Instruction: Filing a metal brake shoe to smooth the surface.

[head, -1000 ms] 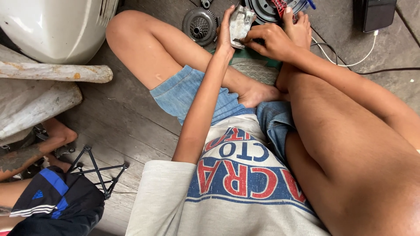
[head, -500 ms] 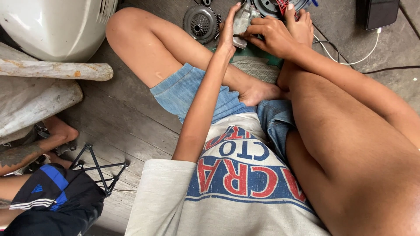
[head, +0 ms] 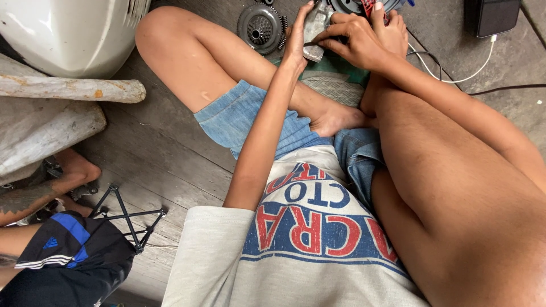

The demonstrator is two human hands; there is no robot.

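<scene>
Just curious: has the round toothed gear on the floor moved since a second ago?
No. The gear keeps its place beside the bent knee; only the camera shifted.

Your denim shorts (head: 250, 122) are faded blue; just below them your grey shirt (head: 227, 261) carries red and blue lettering. Left of the shorts, another person's black shorts (head: 62, 256) show blue and white stripes.

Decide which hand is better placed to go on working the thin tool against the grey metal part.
Right hand: it pinches the thin tool against the grey metal part, which the left hand steadies.
</scene>
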